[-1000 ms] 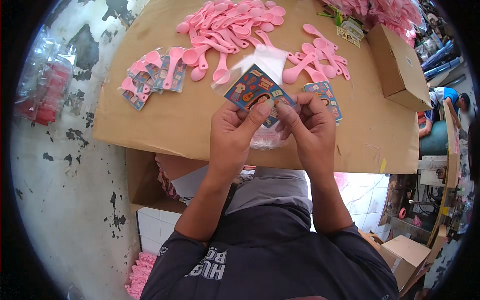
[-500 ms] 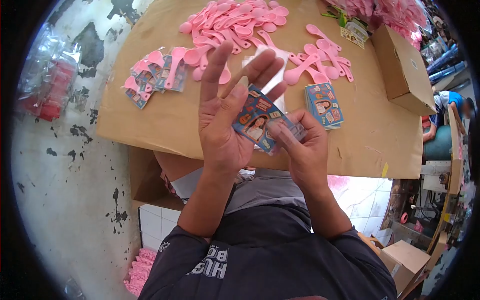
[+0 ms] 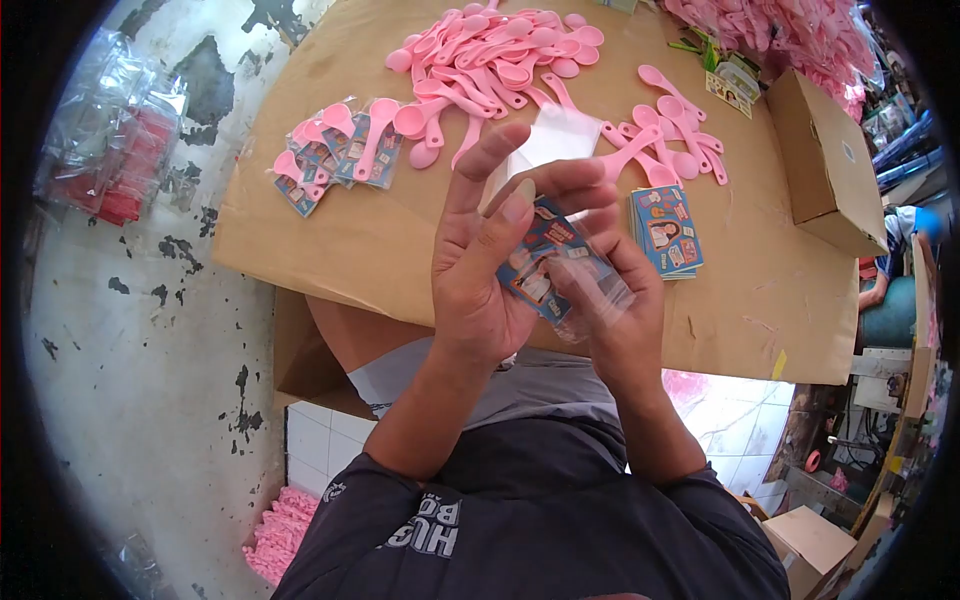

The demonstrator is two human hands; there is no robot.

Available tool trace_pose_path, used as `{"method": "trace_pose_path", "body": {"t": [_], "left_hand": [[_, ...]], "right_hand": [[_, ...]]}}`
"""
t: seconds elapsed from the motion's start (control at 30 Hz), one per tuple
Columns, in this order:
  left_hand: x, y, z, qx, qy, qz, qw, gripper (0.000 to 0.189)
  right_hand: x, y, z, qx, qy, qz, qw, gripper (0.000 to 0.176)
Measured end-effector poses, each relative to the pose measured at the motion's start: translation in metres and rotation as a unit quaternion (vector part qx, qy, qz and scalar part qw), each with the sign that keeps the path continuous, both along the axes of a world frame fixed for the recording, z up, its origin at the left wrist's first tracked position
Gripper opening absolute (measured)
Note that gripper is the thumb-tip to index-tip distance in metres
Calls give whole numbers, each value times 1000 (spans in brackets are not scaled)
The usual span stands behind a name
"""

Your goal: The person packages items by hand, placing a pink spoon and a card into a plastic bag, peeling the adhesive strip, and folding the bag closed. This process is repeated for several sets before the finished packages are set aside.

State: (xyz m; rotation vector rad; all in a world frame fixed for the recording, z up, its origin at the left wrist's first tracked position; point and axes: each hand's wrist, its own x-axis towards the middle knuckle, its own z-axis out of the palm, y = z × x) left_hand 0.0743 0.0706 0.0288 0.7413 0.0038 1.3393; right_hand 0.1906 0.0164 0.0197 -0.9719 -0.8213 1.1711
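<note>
A blue printed card (image 3: pixel 533 284) sits partly in a clear plastic bag (image 3: pixel 598 290) between my hands. My left hand (image 3: pixel 480 265) holds the card's left side, thumb over its upper edge, other fingers raised. My right hand (image 3: pixel 630 310) pinches the bag and the card's right part. Just beyond lies a stack of white or clear sheets (image 3: pixel 553 140). A stack of blue cards (image 3: pixel 667 232) is to the right of my right hand. Bagged cards with pink spoons (image 3: pixel 350 150) lie at the left, and loose pink spoons (image 3: pixel 680 135) at the right.
A big heap of pink spoons (image 3: pixel 500 50) covers the table's far part. An open cardboard box (image 3: pixel 825 165) stands at the right edge of the brown table (image 3: pixel 330 255). Clear bags (image 3: pixel 110 140) are at the far left. Another person (image 3: pixel 888 260) is at the far right.
The bag now reaches further over the card, and my right fingers have closed in nearer to my left hand. The whole view has shifted a little, with the table lower and further right.
</note>
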Motion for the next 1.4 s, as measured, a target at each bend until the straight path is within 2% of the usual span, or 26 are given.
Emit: {"method": "trace_pose_path", "body": {"t": [0.07,0.17,0.3,0.4,0.5,0.57,0.7,0.77,0.8,0.83,0.9,0.93,1.0,1.07,1.1,1.13,1.2,1.33,1.4], "left_hand": [[-2,0,0,-18,20,27,999,47],[1,-1,2,-32,8,44,998,45],[4,-12,4,-75,2,14,997,43],[5,-14,-2,-84,-10,-26,996,43],[10,-20,-1,-99,-11,-42,994,43],[10,-22,-6,-84,6,-57,995,44],[10,-28,-2,-103,36,-52,993,44],[5,-26,-3,-101,51,-34,993,42],[2,-24,-3,-116,56,-6,992,40],[-1,-21,-4,-112,52,-10,992,40],[-11,-12,-8,-157,17,30,987,39],[-20,-6,-16,-153,15,28,988,39],[-39,7,-31,-204,-83,-13,975,37],[-54,12,-29,-226,-77,17,971,35],[-59,11,-27,-251,-73,49,964,34],[-61,8,-26,-250,-66,71,963,35],[-59,4,-24,-241,-59,65,967,38],[-51,0,-28,-198,-36,30,979,44],[-48,-2,-25,-187,-27,33,981,45]], "right_hand": [[6,-6,6,-52,-23,53,997,17],[7,-9,2,-62,-10,49,997,18],[-1,-10,-1,-63,-21,19,998,19],[-4,-8,-7,-21,-47,-28,998,21],[-2,-12,-9,-74,-81,-21,994,23],[-7,-8,-17,14,-21,-60,998,25],[-7,-11,-6,16,-12,-51,998,36],[-6,-13,-6,87,-178,-97,975,51],[-6,-20,3,100,-246,-128,955,44],[0,-22,7,103,-251,-133,953,44],[15,-26,14,235,-480,-54,843,30],[14,-28,18,242,-452,-26,858,18],[25,-28,28,260,-466,-14,846,19],[48,-22,37,283,-514,-12,810,17],[66,-15,42,236,-540,-18,808,13],[79,-4,49,168,-524,-28,835,10],[111,30,60,82,-571,-32,816,15],[186,109,-2,57,-682,-79,725,23],[193,128,-13,53,-693,-81,715,25]]}}
